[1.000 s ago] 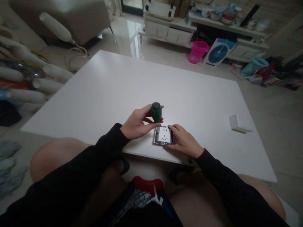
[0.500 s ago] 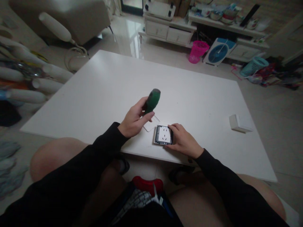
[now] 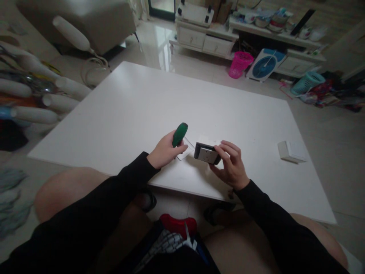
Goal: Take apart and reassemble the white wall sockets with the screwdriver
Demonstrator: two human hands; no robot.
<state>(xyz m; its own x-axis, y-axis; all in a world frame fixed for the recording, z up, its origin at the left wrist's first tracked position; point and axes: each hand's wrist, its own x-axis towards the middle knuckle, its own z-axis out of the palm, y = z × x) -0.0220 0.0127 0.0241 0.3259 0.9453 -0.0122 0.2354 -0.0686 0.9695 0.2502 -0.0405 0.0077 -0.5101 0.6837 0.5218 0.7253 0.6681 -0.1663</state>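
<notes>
My left hand (image 3: 165,149) is closed round a screwdriver with a green handle (image 3: 180,134); its handle end points up and away from me. Under that hand a white frame-like cover plate (image 3: 184,151) lies on the white table (image 3: 245,114), partly hidden by my fingers. My right hand (image 3: 231,164) grips a wall socket (image 3: 207,153) by its right end, thumb below and fingers above. The socket is tilted up off the table, its dark-edged face with the plug holes turned towards me.
A white box-like piece (image 3: 291,151) stands near the table's right edge. Beyond the table are a pink basket (image 3: 240,64), a blue and white fan (image 3: 265,65) and a teal basket (image 3: 308,82). White rounded rods (image 3: 34,114) stick out at the left.
My right hand has lifted the socket off the table and tilted it, moving slightly right. My left hand has lowered the screwdriver, which leans over more.
</notes>
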